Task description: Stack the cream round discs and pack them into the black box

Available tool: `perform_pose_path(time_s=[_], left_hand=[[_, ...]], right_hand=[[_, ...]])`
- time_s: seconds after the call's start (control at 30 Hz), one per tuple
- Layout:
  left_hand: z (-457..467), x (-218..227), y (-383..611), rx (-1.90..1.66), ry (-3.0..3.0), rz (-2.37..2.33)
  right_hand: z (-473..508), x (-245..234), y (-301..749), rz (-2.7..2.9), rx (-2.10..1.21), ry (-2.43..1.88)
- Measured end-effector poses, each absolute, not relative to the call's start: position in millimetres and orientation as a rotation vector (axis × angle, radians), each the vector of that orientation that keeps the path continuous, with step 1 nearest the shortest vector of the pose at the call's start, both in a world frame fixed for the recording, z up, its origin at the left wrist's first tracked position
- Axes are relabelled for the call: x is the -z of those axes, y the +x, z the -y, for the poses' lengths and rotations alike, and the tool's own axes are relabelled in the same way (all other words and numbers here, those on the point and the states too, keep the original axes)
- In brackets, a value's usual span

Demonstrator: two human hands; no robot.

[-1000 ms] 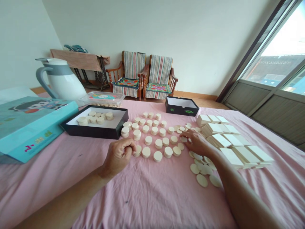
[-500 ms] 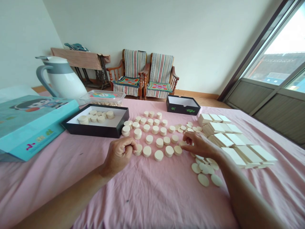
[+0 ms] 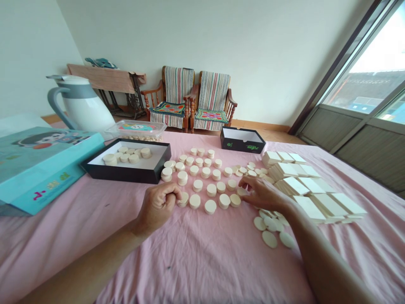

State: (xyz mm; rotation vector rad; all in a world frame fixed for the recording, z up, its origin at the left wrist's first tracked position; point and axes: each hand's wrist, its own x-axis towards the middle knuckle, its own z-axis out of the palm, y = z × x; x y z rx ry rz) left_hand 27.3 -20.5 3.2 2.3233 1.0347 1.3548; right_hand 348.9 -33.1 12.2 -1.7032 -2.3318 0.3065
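My left hand (image 3: 161, 204) rests on the cloth as a loose fist, with thumb and forefinger against the edge of a short stack of round wooden discs (image 3: 183, 199). Nothing shows inside its curled fingers. On the right, my right hand (image 3: 261, 192) has thumb and fingers at a pale round disc (image 3: 242, 192), pinching its edge. Between the hands stand several rows of disc stacks (image 3: 211, 190). Loose flat discs (image 3: 269, 239) lie scattered below the right wrist, some hidden by the forearm. More loose discs (image 3: 251, 173) lie just beyond the right hand.
A black box (image 3: 126, 174) holding disc stacks sits at left, another black box (image 3: 243, 145) at the back. Rectangular pale blocks (image 3: 329, 204) stand in piles at right. A blue box (image 3: 50, 169), a jug (image 3: 85, 103) and a clear tub (image 3: 136, 130) occupy the left side.
My right hand has shifted slightly left, its fingers now closer round the disc. My left hand stays in place.
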Motion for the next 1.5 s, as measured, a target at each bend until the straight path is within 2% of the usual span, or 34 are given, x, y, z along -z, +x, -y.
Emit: perform_pose_path(time_s=[0.87, 1.13, 1.33, 1.5], left_hand=[[19.8, -0.8, 27.0, -1.348, 2.325, -1.038], [17.3, -0.4, 25.5, -1.384, 2.307, -1.077], [16.2, 1.2, 24.3, -1.404, 2.256, -1.127], [15.5, 2.7, 22.9, -1.451, 2.17, -1.119]], right_hand=[[30.5, -7.8, 345.1, 2.344, -0.272, -1.698], [30.4, -19.6, 346.4, 2.139, -0.099, -1.662], [52.7, -42.7, 309.0, 2.122, -0.139, -1.462], [81.9, -40.7, 250.3, 2.309, -0.238, -1.314]])
